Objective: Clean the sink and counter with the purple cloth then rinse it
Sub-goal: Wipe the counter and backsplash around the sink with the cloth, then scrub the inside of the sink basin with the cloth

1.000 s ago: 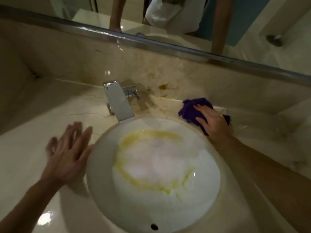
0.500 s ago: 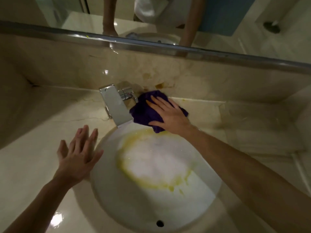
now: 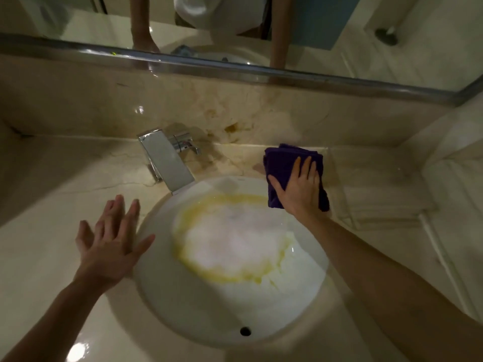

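Table (image 3: 52, 194) of pale marble surrounds the sink (image 3: 183, 309), the landmark here, its basin ringed with yellow stain. Behind the sink's right rim lies the purple cloth (image 3: 282, 163), folded, soft and light, probably damp, so best pressed flat or pinched at an edge. The right hand (image 3: 300, 189) presses it, fingers spread. The left hand (image 3: 112, 244) rests splayed left of the sink, holding nothing.

The folded purple cloth (image 3: 290, 163) is partly hidden beneath the flat right hand (image 3: 300, 189). Both forearms run off the bottom edge. The round white sink (image 3: 198, 309) bottom is washed out by glare, its drain unreadable.
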Available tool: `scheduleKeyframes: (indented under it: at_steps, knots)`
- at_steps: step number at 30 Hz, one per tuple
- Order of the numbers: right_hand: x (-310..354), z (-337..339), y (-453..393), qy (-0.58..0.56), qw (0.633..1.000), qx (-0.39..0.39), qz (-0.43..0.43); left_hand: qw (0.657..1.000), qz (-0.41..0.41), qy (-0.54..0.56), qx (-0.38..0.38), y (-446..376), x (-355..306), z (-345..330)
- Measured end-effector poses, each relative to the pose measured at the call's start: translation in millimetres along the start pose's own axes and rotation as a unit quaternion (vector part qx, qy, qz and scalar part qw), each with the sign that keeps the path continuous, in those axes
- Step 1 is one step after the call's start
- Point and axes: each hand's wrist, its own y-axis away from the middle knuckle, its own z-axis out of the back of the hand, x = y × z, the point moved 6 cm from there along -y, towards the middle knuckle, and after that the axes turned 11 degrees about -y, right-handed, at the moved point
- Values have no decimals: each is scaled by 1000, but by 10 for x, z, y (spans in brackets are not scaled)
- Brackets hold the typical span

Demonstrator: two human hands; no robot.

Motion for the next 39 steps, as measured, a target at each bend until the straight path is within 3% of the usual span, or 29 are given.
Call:
scheduleKeyframes:
  at_steps: [5, 9, 19, 24, 28, 31, 36, 39]
  knots:
    - [-35, -52, -374, 0, 1000, -4, 19, 1000, 8, 6, -3, -37, 27, -23]
    - [-210, -58, -264, -6, 997, 0, 83, 1000, -1, 19, 0, -57, 39, -40]
    - [-721, 68, 1066, 38, 988, 27, 146, 1000, -25, 10, 10, -93, 60, -51]
    - [-700, -4, 875, 71, 989, 39, 125, 999, -31, 10, 14, -76, 38, -30]
    - [-612, -22, 457, 19, 993, 13, 117, 999, -38, -7, -7, -83, 59, -94]
    - [-490, -60, 251, -3, 987, 5, 160, 998, -42, -16, -31, -76, 63, -103]
    - [-37, -123, -75, -59, 962, 61, 260, 998, -46, -33, -41, -48, 36, -63]
    - [497, -215, -233, -50, 926, 82, 366, 998, -46, -30, -31, -31, 28, -48]
